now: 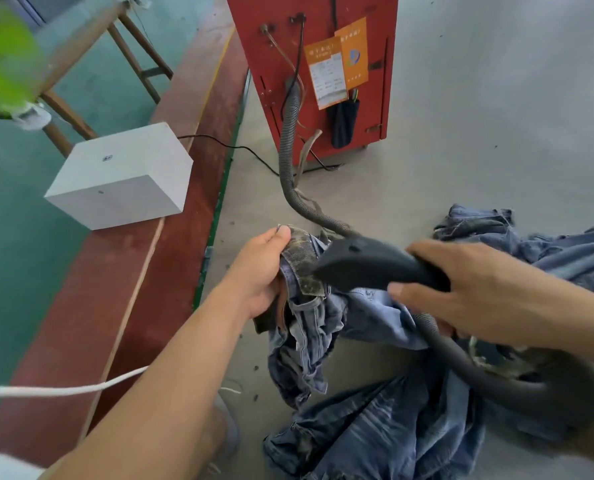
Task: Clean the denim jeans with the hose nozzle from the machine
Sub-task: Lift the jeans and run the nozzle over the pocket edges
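The left hand has its grip clenched on the waistband of the denim jeans at centre of the grey counter. The right hand grasps the black hose nozzle, tip touching the waistband. The red machine stands at 12 o'clock.

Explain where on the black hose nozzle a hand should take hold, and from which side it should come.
Grip the hose nozzle on its narrow rear handle, coming from the right, as the right hand does with fingers wrapped round. The wider tip points left onto the denim jeans that the left hand holds, so it must stay free.
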The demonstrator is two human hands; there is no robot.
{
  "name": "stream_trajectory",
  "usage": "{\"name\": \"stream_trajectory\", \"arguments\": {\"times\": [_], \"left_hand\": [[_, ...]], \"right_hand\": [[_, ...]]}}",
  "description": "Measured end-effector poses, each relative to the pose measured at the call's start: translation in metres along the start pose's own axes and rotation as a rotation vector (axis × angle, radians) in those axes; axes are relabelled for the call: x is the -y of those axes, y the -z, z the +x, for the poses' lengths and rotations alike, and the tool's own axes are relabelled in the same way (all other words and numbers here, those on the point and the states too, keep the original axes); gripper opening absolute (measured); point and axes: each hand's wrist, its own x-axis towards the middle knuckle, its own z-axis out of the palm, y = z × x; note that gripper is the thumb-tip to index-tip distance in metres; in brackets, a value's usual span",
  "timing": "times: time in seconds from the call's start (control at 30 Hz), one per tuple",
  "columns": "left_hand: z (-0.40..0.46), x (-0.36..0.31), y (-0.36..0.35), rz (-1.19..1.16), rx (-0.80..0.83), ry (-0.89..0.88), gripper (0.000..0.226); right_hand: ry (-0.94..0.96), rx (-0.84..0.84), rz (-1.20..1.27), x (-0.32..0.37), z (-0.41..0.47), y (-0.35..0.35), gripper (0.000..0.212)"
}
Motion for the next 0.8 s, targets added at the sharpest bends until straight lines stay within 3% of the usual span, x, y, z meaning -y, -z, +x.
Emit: {"name": "stream_trajectory", "arguments": {"times": [0.1, 0.3, 0.47, 0.6, 0.7, 0.8], "left_hand": [[0.000, 0.007, -0.006, -0.065, -0.020, 0.026, 0.032], [0.001, 0.019, -0.018, -0.039, 0.021, 0.036, 0.034], [0.005, 0.010, -0.013, -0.203, -0.062, 0.037, 0.032], [0.006, 0.016, -0.018, -0.185, -0.054, 0.065, 0.032], [0.002, 0.018, -0.025, -0.143, 0.003, 0.078, 0.033], [0.003, 0.016, -0.027, -0.138, 0.009, 0.043, 0.033]], "right_hand": [[-0.044, 0.063, 0.067, 0.007, 0.007, -0.010, 0.031], [-0.129, -0.110, 0.280, 0.011, 0.038, -0.006, 0.036], [-0.049, 0.120, 0.082, 0.009, 0.012, -0.006, 0.028], [-0.064, 0.002, 0.072, 0.012, 0.032, -0.016, 0.033], [-0.129, -0.132, 0.228, 0.015, 0.046, -0.004, 0.035], [-0.159, -0.006, 0.240, 0.008, 0.039, 0.010, 0.037]]}}
